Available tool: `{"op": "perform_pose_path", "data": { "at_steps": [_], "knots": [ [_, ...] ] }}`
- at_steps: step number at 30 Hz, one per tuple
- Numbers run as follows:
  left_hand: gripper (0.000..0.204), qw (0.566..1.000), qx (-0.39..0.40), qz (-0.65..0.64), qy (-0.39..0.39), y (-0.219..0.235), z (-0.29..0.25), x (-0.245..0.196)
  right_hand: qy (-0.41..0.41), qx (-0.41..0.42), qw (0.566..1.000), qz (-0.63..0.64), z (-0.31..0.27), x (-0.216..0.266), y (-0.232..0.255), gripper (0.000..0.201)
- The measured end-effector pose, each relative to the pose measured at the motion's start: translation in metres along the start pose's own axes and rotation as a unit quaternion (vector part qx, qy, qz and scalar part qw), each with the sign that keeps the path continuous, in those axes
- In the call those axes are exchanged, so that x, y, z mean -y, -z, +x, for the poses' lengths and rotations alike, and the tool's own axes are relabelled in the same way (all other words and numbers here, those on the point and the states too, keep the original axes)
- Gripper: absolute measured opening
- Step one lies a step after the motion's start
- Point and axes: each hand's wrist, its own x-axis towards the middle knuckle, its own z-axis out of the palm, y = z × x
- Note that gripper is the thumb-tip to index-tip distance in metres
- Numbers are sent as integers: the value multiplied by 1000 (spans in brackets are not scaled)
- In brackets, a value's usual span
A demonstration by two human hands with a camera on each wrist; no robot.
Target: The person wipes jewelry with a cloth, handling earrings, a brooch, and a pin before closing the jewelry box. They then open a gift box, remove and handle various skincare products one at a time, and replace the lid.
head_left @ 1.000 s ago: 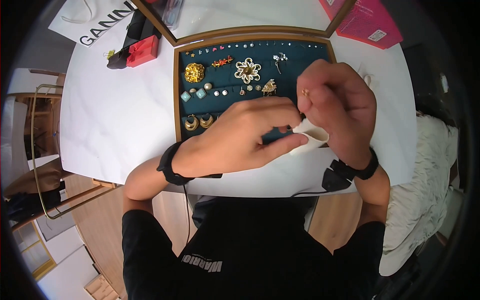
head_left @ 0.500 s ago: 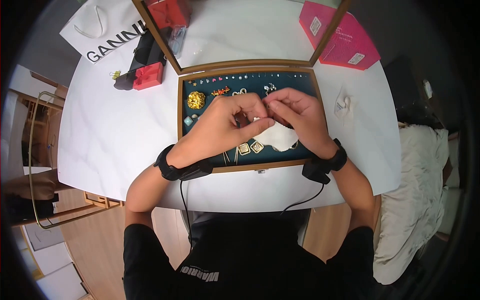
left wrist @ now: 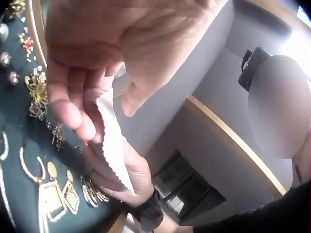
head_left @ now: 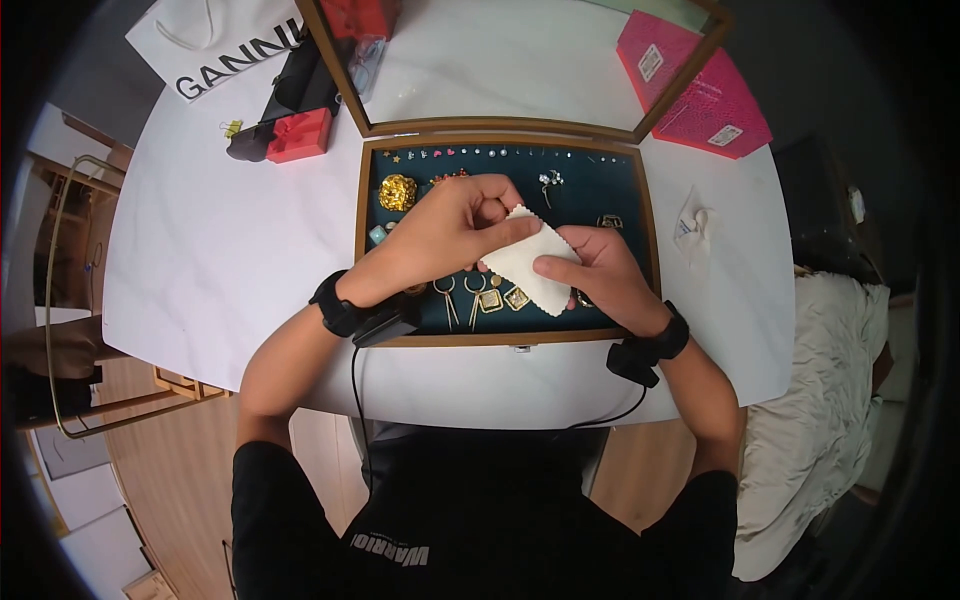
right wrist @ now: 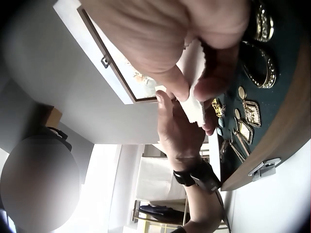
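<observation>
A small off-white polishing cloth (head_left: 527,258) with zigzag edges is stretched between my two hands over the jewelry box (head_left: 480,340). My left hand (head_left: 432,238) pinches its upper left part, thumb on top. From the right, my right hand (head_left: 612,280) grips the cloth with the thumb pressed on its face and fingers behind it. The left wrist view shows the cloth (left wrist: 112,138) edge-on between the hands. Below it on dark green lining lie square gold drop earrings (head_left: 490,301) and hoops with long gold bars (head_left: 448,300). Whatever is behind the cloth is hidden.
The box's glass lid (head_left: 520,70) stands raised at the back. A gold flower-like brooch (head_left: 397,192) and rows of studs fill the box. Around it are a red gift box (head_left: 300,135), a white paper bag (head_left: 215,45), a pink box (head_left: 700,90) and a small clear bag (head_left: 692,225).
My right hand pinched a tiny gold piece one second ago; it is now out of sight. Both hands came together over the box, and the cloth turned from folded to spread out.
</observation>
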Motion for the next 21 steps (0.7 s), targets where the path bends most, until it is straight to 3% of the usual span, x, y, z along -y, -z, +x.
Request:
{"op": "perform_pose_path", "data": {
  "at_steps": [7,13,19,20,21],
  "knots": [
    [19,984,77,-160,1,-15,-16,23,22,23,999,-9,-3,-8,1,26],
    [17,967,17,-252,-21,-34,-27,29,38,6,999,-38,-4,-11,3,24],
    [17,971,-18,-218,-102,-53,-39,23,141,-4,988,-56,-3,-20,12,20],
    [17,966,-22,-252,-56,-50,-43,15,139,-1,989,-58,-2,-20,11,20],
    [17,965,-25,-254,-57,-52,-45,17,141,-27,988,58,0,-18,10,20]
  ]
}}
